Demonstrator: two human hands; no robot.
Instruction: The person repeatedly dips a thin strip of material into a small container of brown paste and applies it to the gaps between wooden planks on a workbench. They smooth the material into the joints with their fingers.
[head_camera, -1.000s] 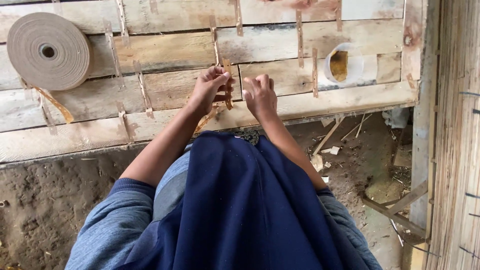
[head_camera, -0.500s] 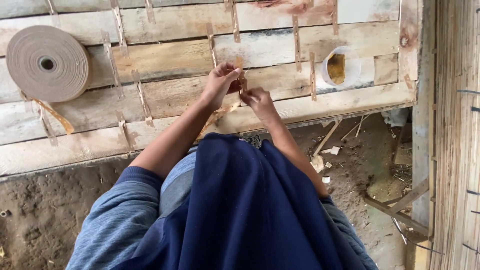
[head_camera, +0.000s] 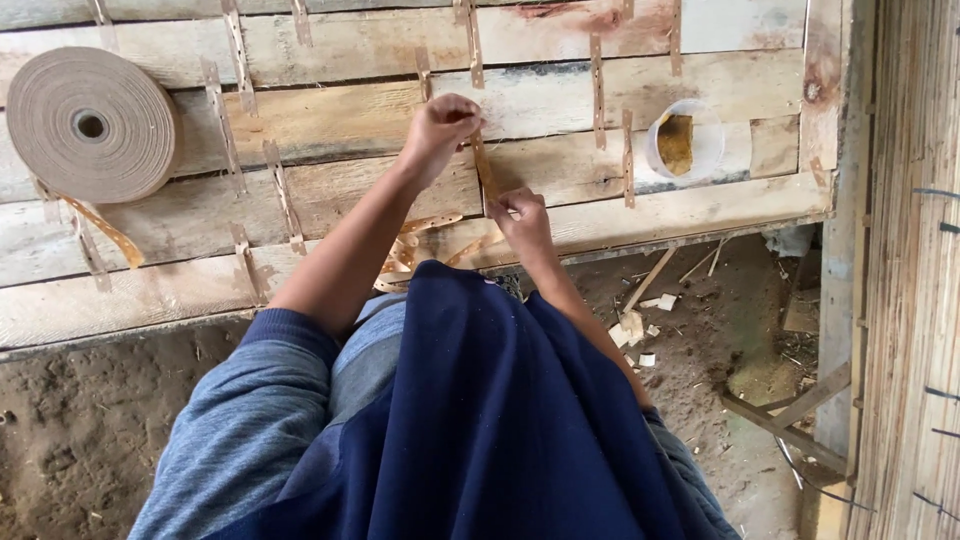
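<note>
Clear plastic tub (head_camera: 686, 142) on the plank tabletop (head_camera: 340, 50), brownish-yellow paste inside. Left hand (head_camera: 440, 128) pinches the top of a thin tan strip (head_camera: 484, 168); right hand (head_camera: 521, 218) pinches its lower end, strip stretched between them over the planks. Big tape roll (head_camera: 90, 125) far left. Short strips (head_camera: 238, 60) stuck across the boards; loose strips (head_camera: 412, 248) heaped near the edge.
</note>
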